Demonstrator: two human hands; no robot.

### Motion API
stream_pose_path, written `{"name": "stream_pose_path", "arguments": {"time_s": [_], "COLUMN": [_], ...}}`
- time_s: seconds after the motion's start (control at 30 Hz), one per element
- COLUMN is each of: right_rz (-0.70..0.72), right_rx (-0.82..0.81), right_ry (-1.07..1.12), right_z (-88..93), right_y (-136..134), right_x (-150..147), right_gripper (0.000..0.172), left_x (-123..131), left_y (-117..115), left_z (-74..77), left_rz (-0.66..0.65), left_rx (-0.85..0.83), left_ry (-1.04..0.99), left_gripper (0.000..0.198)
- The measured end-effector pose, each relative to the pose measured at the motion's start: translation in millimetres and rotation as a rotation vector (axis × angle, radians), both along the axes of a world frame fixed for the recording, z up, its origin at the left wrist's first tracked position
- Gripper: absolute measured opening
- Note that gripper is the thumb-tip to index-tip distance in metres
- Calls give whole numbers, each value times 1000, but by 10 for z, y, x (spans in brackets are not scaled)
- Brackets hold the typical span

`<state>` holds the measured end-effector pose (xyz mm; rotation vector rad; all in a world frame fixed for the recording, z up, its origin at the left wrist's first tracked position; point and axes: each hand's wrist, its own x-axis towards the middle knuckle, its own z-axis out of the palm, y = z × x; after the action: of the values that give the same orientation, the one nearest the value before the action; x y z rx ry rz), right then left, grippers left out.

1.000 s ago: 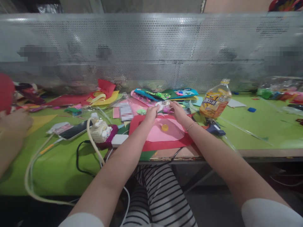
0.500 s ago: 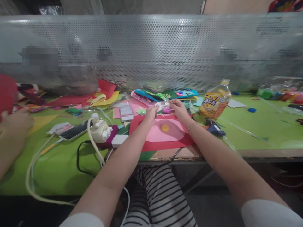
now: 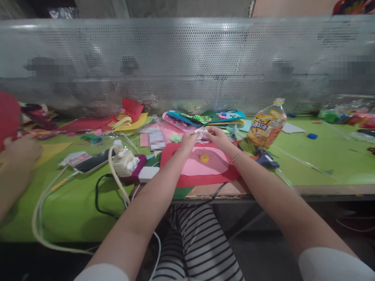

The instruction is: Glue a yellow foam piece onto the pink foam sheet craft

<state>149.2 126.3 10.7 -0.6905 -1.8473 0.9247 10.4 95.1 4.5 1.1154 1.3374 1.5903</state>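
Both my hands pinch a small clear plastic packet [image 3: 201, 134], held above the far edge of the red sheet. My left hand [image 3: 189, 141] has its fingers closed on the packet's left side, and my right hand [image 3: 216, 136] closes on the right side. What the packet contains is too small to make out. Beneath my forearms lies a red sheet [image 3: 166, 158] with a pink oval paper [image 3: 216, 166] on it. A yellow bottle cap [image 3: 204, 158] rests on the pink oval.
A drink bottle [image 3: 266, 125] and a dark glue gun [image 3: 268, 159] stand and lie to the right. Leftward are a power strip [image 3: 129, 171], cables and a phone [image 3: 95, 161]. Another person's hand [image 3: 22, 150] is at far left. A perforated metal panel [image 3: 187, 58] backs the table.
My hands have come slightly closer together around the packet, and the right one has shifted a little left and down. The cap, sheets and bottle stay put.
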Motion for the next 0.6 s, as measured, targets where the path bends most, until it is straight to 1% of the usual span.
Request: {"name": "stream_pose_path", "arguments": {"time_s": [0.1, 0.17, 0.3, 0.4, 0.47, 0.53, 0.6], "right_rz": [-81, -155, -299, -355, -356, -314, -247], "right_rx": [13, 9, -3, -46, -111, -184, -230], "right_ry": [-10, 2, 53, 124, 203, 290, 350], "right_z": [-6, -24, -61, -53, -32, -12, -8], "right_y": [19, 40, 95, 123, 124, 114, 104], "right_x": [8, 15, 34, 43, 40, 29, 13], "right_gripper": [17, 15, 15, 18, 19, 18, 25], "left_x": [-14, -32, -63, -79, -88, -93, -93], "left_y": [7, 18, 50, 72, 82, 86, 86], "left_z": [-14, -29, -57, -68, -71, -74, -75], "left_rz": [6, 38, 96, 117, 134, 134, 114], "left_rx": [44, 42, 25, 18, 15, 11, 1], "left_ry": [117, 149, 121, 77, 40, -7, -67], "left_gripper": [15, 19, 23, 23, 23, 23, 21]}}
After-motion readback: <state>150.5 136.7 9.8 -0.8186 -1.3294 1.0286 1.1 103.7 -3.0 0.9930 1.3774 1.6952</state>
